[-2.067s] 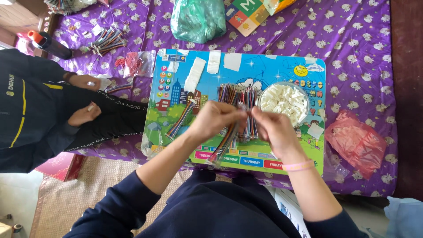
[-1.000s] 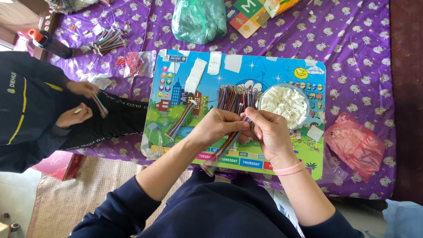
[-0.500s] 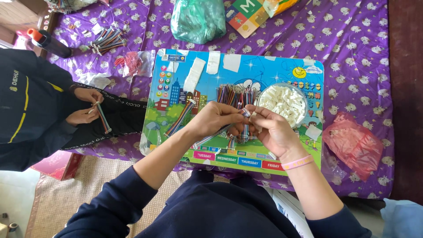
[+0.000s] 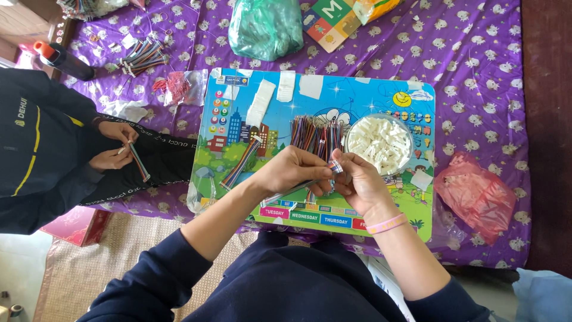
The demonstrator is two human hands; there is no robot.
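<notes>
The left hand point(image 4: 292, 170) and right hand point(image 4: 356, 182) are pinching a thin bundle of multicoloured wires point(image 4: 298, 188) over the bright cartoon-printed board point(image 4: 238, 128). Keeping the wire ends level and the fingers close to the tip is probably steadying the work best.

Ribbon cable getting worked between both hands

The left hand point(image 4: 292, 170) and right hand point(image 4: 357, 182) are pinching a thin multicoloured ribbon cable point(image 4: 292, 189) that's running out low and to the left from the fingertips, slanting down under the left hand. A small white connector point(image 4: 337, 167) is sitting at its upper end, right where the thumbs are meeting, partly hidden by fingers.
</notes>
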